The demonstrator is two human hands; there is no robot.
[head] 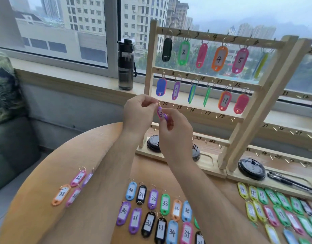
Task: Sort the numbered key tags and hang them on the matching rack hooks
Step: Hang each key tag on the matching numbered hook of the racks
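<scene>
Left hand (139, 111) pinches the ring (158, 103) and right hand (174, 136) pinches tag 13 (161, 113) at the rack (149, 67); the small ring may miss its hook, hidden behind the fingers, and drop.

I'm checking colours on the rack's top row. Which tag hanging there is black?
The leftmost tag, under the number 1. It is plain black, while the others in that row are brightly coloured.

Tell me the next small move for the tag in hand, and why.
Probably slip the ring onto the leftmost hook of the third rail. The left hand pinches the ring there, the right hand holds the purple tag 13, and the next label reads 14.
</scene>
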